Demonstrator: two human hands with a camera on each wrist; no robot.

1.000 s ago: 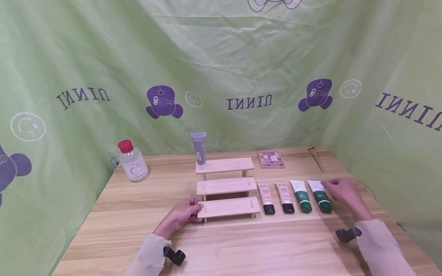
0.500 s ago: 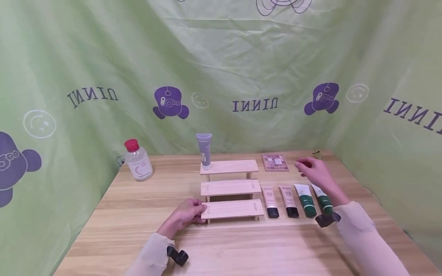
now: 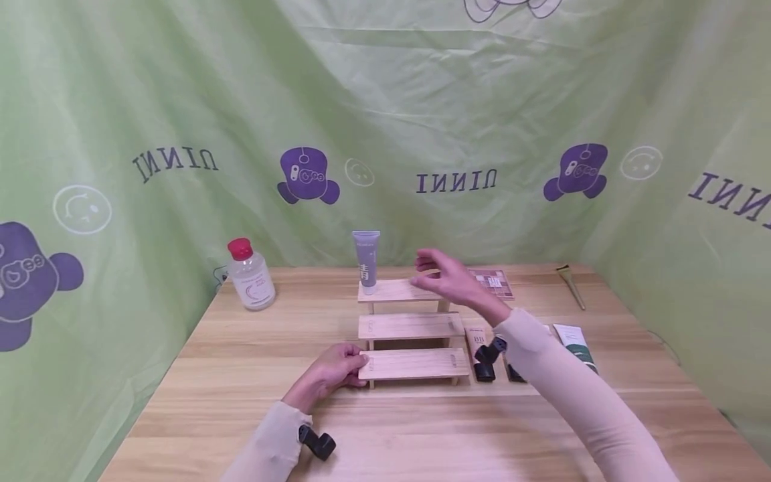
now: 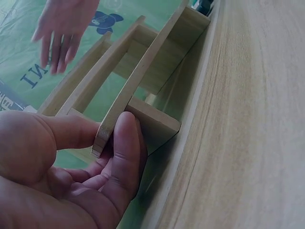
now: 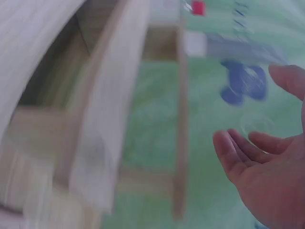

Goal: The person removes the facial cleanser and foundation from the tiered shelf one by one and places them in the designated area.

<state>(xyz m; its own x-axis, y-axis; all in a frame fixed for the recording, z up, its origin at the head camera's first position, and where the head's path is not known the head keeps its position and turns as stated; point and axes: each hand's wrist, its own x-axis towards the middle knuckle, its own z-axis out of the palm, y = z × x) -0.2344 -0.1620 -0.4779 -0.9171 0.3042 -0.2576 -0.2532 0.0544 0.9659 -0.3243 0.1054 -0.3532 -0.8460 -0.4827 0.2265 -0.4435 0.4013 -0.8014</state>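
My left hand (image 3: 332, 369) pinches the left end of the lowest step of a three-tier wooden display stand (image 3: 415, 363), thumb on top and fingers beneath, as the left wrist view shows. Over the right part of the top step hovers my right hand (image 3: 448, 278), fingers apart and holding nothing. A grey-purple squeeze tube (image 3: 366, 261) stands upright on its cap at the left end of that top step, to the left of my right hand. In the right wrist view, the thumb and fingers (image 5: 231, 155) are spread, with the blurred tube (image 5: 238, 47) beyond.
Right of the stand lie a pink BB cream tube (image 3: 477, 341) and a white-green tube (image 3: 575, 341); my right forearm partly covers others between them. A makeup palette (image 3: 498, 282) and a brush (image 3: 572, 288) lie behind. A red-capped bottle (image 3: 251, 281) stands at left.
My right hand has left the white-green tube at the far right and swept left to above the top step. My left hand keeps its hold on the lowest step. The view has shifted slightly.
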